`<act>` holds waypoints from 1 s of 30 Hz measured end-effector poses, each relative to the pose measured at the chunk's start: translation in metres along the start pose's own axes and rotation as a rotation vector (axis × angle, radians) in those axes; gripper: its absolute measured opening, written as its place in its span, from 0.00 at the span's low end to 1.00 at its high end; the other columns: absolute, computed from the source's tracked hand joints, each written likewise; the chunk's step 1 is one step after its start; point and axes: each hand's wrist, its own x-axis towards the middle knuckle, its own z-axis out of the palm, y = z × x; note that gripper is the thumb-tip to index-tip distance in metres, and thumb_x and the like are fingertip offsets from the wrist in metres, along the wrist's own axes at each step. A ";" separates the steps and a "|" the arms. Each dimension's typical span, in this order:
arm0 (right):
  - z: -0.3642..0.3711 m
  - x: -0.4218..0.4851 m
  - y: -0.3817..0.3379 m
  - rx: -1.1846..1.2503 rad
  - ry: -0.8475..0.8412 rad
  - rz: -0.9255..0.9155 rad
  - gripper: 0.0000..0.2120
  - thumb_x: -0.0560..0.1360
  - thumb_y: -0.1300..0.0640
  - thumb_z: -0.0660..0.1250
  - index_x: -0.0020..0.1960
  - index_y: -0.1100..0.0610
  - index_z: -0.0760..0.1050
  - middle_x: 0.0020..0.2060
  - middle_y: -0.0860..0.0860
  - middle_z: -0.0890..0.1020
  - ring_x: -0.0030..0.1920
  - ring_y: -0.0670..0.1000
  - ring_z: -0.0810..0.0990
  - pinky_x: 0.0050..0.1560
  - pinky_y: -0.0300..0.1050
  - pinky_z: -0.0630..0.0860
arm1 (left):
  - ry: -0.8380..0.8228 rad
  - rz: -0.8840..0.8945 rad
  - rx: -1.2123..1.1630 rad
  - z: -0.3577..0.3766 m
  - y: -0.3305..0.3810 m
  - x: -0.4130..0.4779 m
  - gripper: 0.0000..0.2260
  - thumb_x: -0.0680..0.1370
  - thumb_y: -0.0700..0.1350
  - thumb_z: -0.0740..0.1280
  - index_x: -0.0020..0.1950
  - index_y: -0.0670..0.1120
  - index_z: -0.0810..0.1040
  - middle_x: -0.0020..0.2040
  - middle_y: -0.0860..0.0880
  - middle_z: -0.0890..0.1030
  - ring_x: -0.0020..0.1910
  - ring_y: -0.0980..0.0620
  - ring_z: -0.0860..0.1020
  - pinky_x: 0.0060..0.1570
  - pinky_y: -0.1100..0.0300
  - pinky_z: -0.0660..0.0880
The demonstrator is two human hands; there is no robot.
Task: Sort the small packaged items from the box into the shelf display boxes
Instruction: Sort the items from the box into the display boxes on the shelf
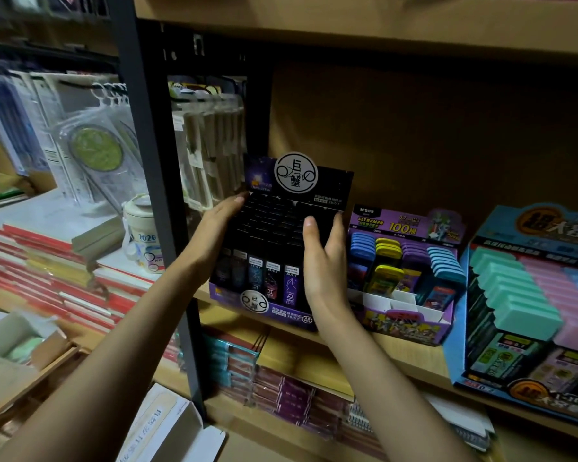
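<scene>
Dark display box (271, 241) on shelf (411, 358), rows packed full. Left hand (219, 225) flat against left side, fingers straight; right hand (324, 258) clasping right wall, thumb over top. Purple display box (404, 315) alongside: front slots bare, filling likely left.

Box (274, 235) between left hand (219, 225), right hand (324, 261)
</scene>
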 end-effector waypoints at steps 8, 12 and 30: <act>-0.004 0.007 0.000 -0.179 -0.003 -0.096 0.29 0.80 0.45 0.55 0.77 0.52 0.51 0.76 0.48 0.53 0.76 0.48 0.50 0.74 0.45 0.49 | -0.028 -0.040 0.136 -0.009 0.015 0.012 0.14 0.81 0.47 0.58 0.65 0.50 0.74 0.59 0.53 0.78 0.61 0.55 0.75 0.57 0.64 0.70; -0.006 0.010 -0.004 -0.504 -0.045 -0.362 0.26 0.80 0.46 0.53 0.75 0.55 0.57 0.76 0.50 0.55 0.76 0.48 0.50 0.73 0.43 0.47 | -0.054 0.197 0.697 0.002 0.030 0.000 0.22 0.79 0.55 0.54 0.70 0.49 0.70 0.68 0.51 0.73 0.66 0.56 0.69 0.61 0.67 0.64; -0.144 -0.002 -0.051 -0.865 -0.314 -0.437 0.15 0.76 0.52 0.66 0.61 0.54 0.74 0.56 0.49 0.75 0.57 0.46 0.67 0.51 0.37 0.60 | -0.158 0.528 1.255 0.062 0.053 -0.060 0.18 0.79 0.50 0.59 0.67 0.46 0.72 0.67 0.47 0.73 0.66 0.49 0.70 0.64 0.54 0.63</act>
